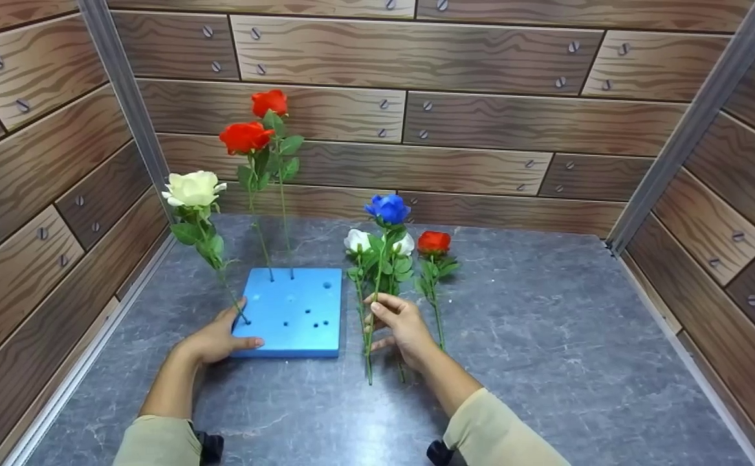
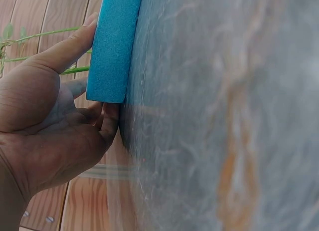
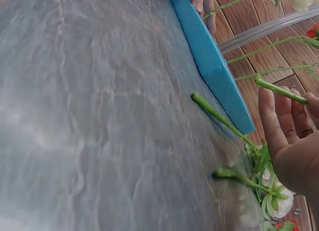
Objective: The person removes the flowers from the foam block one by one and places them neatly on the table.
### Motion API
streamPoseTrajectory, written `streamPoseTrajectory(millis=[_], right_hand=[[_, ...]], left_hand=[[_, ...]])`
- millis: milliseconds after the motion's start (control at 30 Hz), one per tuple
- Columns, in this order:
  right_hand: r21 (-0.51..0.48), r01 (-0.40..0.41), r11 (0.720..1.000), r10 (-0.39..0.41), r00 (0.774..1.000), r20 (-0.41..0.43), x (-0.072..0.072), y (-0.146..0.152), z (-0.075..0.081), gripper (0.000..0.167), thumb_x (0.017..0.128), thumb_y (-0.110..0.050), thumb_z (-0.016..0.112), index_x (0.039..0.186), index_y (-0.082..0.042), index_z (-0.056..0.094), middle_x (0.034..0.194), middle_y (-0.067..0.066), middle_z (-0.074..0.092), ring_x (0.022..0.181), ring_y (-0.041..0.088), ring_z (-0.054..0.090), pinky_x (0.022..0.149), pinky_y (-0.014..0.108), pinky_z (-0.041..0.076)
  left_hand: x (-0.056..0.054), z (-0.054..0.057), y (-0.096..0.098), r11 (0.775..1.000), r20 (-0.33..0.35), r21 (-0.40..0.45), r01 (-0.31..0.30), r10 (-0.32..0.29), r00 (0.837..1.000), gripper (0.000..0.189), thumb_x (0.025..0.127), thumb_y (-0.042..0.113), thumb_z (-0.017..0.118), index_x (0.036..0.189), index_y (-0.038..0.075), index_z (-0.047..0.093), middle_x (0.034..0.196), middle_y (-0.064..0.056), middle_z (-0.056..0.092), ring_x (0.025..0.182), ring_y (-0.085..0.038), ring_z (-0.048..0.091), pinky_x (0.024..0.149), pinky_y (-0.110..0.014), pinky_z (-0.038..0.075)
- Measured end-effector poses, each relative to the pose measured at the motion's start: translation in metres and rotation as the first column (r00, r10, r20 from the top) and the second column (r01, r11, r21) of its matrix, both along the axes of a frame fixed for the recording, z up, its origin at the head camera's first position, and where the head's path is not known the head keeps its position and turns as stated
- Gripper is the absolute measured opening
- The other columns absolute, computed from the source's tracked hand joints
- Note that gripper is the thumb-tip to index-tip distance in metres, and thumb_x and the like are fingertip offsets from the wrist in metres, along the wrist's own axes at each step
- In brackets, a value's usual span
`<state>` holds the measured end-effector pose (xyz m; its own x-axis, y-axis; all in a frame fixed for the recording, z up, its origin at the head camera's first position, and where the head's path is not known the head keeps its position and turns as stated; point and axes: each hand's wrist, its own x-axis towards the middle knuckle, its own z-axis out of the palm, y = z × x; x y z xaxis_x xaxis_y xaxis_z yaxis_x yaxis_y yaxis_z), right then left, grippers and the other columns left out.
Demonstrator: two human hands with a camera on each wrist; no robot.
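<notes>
A flat blue foam block [image 1: 299, 340] with several holes lies left of centre. My left hand [image 1: 214, 338] holds its left side, thumb on the top face and the other fingers along the edge; in the left wrist view these fingers [image 2: 107, 123] are partly hidden by the block. A cream-white rose [image 1: 195, 189] and two red roses [image 1: 246, 137] stand with their stems in the block. Right of the block, my right hand [image 1: 406, 330] pinches the stem of a blue rose [image 1: 387, 209] between thumb and fingers. The cut end of its stem [image 3: 281, 90] is clear of the table.
Two white roses [image 1: 358, 241] lie on the grey marbled table [image 1: 545, 336] behind and under the right hand. A loose red rose [image 1: 434, 242] lies to their right. Wood-patterned walls [image 1: 416, 58] with metal corner posts [image 1: 681, 129] enclose the table.
</notes>
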<state>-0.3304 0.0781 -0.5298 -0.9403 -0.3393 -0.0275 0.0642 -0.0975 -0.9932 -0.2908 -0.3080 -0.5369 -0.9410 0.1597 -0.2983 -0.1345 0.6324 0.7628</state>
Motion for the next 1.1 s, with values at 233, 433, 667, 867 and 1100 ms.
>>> streamPoseTrajectory(millis=[233,433,667,867,1100], right_hand=[[0.082,0.098,0.992,-0.094,0.994,-0.055,0.001,0.007,0.0,0.03,0.11,-0.015,0.063,0.129,0.009,0.067,0.085,0.002,0.071,0.074,0.015,0.073,0.052,0.03,0.062],[0.107,0.136,0.985,-0.133,0.99,-0.038,0.003,0.012,0.001,0.023,0.109,-0.016,0.066,0.122,0.001,0.073,0.087,0.006,0.071,0.074,0.016,0.072,0.051,0.032,0.062],[0.108,0.147,0.983,-0.143,0.989,-0.042,0.003,0.02,0.001,0.026,0.109,-0.014,0.066,0.124,0.006,0.071,0.085,0.005,0.071,0.074,0.018,0.073,0.051,0.032,0.062],[0.126,0.149,0.981,-0.144,0.988,-0.048,0.004,0.027,0.001,0.021,0.11,-0.014,0.065,0.121,0.0,0.075,0.087,0.008,0.071,0.075,0.019,0.074,0.05,0.03,0.061],[0.188,0.138,0.972,-0.123,0.988,-0.092,0.007,0.032,0.003,0.023,0.109,-0.012,0.065,0.124,0.003,0.074,0.086,0.007,0.07,0.073,0.016,0.072,0.05,0.03,0.061]], left_hand=[[-0.001,-0.001,0.0,1.0,-0.005,0.003,-0.002,0.002,1.0,0.12,0.097,0.049,0.081,0.176,0.013,-0.001,0.178,-0.035,-0.008,0.163,-0.062,-0.006,0.129,-0.08,0.012],[-0.001,-0.001,0.0,1.0,-0.004,0.006,-0.002,0.002,1.0,0.119,0.097,0.047,0.081,0.176,0.013,-0.002,0.178,-0.035,-0.008,0.163,-0.063,-0.005,0.129,-0.08,0.012],[-0.001,-0.002,-0.001,1.0,-0.007,0.006,-0.001,0.001,1.0,0.12,0.096,0.048,0.081,0.176,0.013,-0.001,0.178,-0.036,-0.008,0.163,-0.063,-0.005,0.129,-0.08,0.011],[0.0,-0.002,-0.002,1.0,0.003,0.021,-0.011,0.011,1.0,0.121,0.096,0.048,0.082,0.176,0.012,-0.002,0.179,-0.034,-0.01,0.164,-0.06,-0.007,0.13,-0.078,0.008],[0.001,0.0,0.0,1.0,0.014,0.022,-0.014,0.014,1.0,0.12,0.097,0.046,0.082,0.176,0.013,-0.002,0.178,-0.035,-0.01,0.163,-0.062,-0.008,0.129,-0.08,0.009]])
